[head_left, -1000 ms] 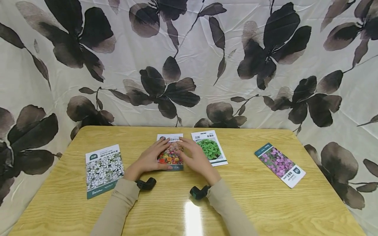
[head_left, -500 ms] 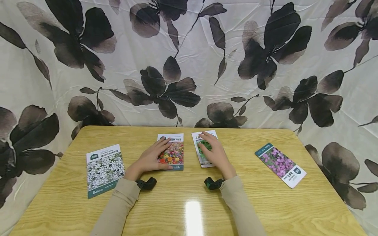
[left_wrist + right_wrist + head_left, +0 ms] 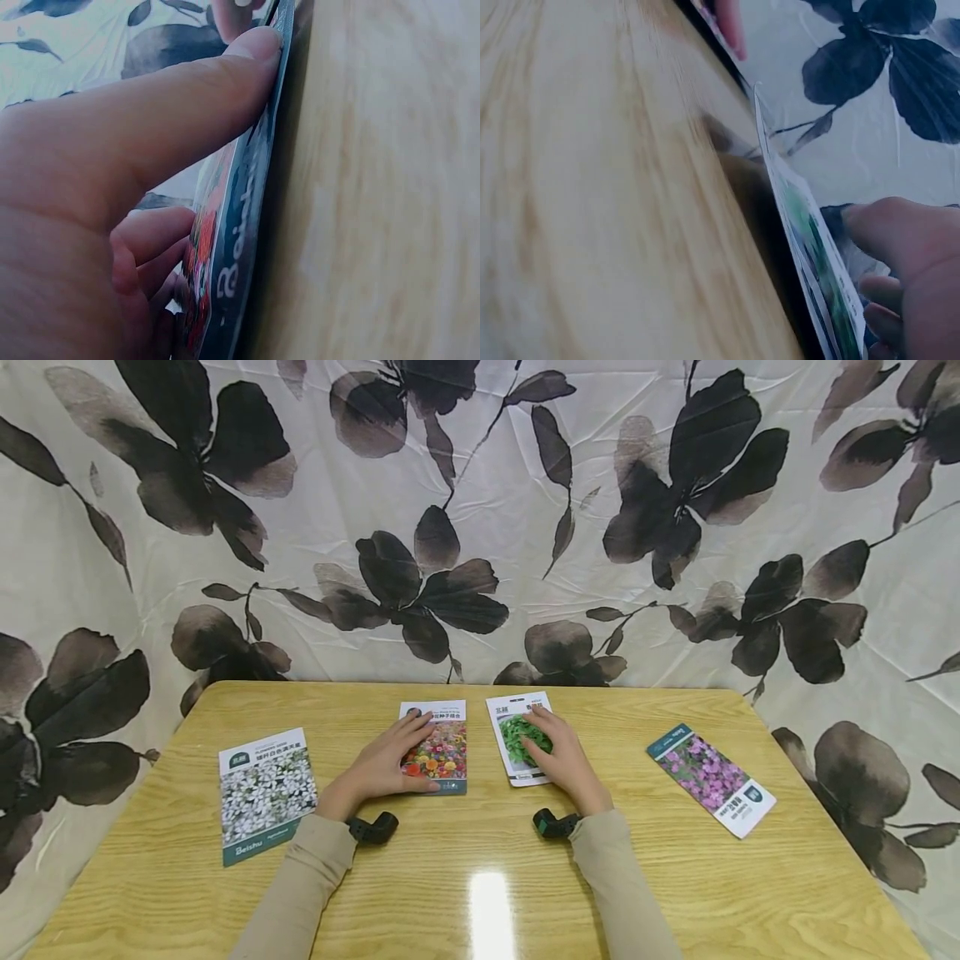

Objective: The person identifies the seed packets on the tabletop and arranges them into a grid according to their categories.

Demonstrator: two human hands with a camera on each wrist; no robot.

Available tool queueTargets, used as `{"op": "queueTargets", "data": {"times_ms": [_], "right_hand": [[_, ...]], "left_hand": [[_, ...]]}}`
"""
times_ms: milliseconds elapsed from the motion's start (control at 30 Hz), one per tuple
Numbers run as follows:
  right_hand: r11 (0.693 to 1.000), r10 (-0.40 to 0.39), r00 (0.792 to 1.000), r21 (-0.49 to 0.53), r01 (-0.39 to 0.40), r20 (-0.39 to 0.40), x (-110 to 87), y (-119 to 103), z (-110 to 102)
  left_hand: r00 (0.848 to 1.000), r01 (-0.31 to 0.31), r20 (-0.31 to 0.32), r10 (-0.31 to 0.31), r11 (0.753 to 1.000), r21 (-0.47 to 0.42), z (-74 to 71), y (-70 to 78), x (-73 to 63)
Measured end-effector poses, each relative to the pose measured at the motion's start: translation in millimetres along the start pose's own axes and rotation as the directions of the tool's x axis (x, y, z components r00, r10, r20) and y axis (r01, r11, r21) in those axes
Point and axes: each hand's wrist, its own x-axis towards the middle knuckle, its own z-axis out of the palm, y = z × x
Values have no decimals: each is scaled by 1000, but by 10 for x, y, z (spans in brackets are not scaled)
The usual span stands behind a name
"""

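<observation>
My left hand rests on a seed packet with mixed bright flowers, fingers over its left side. In the left wrist view, the thumb lies on the packet's dark bottom band. The right hand is over the right side of a green-leaf seed packet, partly hiding it. Seen from the right wrist, that thumb stands apart from the leaf packet; whether the other fingers touch it cannot be told. Both packets lie next to each other, pictures up, with a narrow gap between.
On the left of the wooden table lies a white-flower seed packet, near the left forearm. A purple-flower packet lies slanted at the right. Behind the table's far edge hangs a floral curtain.
My right hand has left the mixed-flower packet and moved right to the leaf packet. That packet's lower end has swung left, so it lies straighter. The left hand stays put.
</observation>
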Motion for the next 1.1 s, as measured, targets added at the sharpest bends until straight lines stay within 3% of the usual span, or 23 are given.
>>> {"op": "queueTargets", "data": {"times_ms": [367,767,1100], "right_hand": [[989,74,982,-139,-50,172,-8,-4,30],[967,168,970,-222,-128,173,-32,-166,97],[957,160,974,-269,-114,158,-59,-245,189]], "left_hand": [[1000,-3,-1,3,1000,3,-4,-6,-4],[1000,-8,-3,8,1000,1,-15,12,-13],[1000,-16,-1,16,1000,-1,-2,-4,4]]}}
